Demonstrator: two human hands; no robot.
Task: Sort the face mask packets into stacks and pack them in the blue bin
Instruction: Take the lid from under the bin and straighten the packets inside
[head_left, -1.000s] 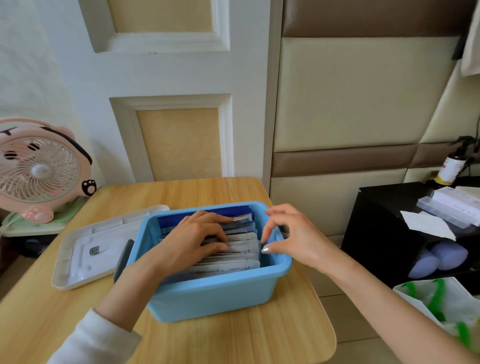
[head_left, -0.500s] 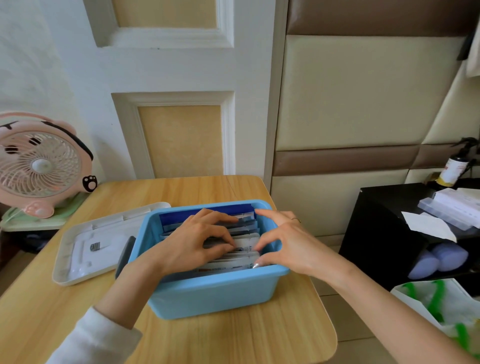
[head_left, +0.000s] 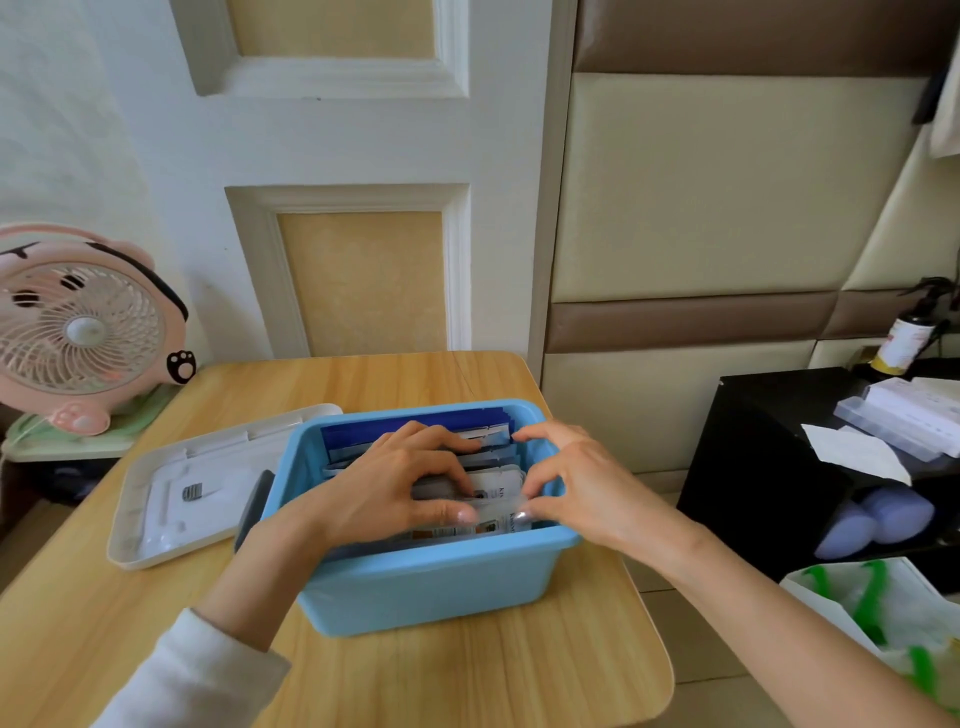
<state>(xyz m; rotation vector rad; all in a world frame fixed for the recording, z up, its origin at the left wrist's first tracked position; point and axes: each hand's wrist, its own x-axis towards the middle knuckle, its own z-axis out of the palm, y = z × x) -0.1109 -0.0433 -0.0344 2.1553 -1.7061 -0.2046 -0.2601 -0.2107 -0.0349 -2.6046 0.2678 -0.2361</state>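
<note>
The blue bin stands on the wooden table in front of me. Face mask packets stand on edge inside it in a row, dark blue ones at the back and white and grey ones toward the front. My left hand lies on top of the row with fingers spread across the packet edges. My right hand is at the bin's right side, its fingertips pinching the top edge of a white packet near the front. The hands hide much of the row.
A white lid lies upside down on the table, left of the bin. A pink fan stands at the far left. A black shelf unit with boxes and a bottle is on the right, beyond the table's right edge.
My right hand has come down from above the rim into the bin's right side and closed its fingertips on a front packet. My left hand has stayed on the row, shifting slightly.
</note>
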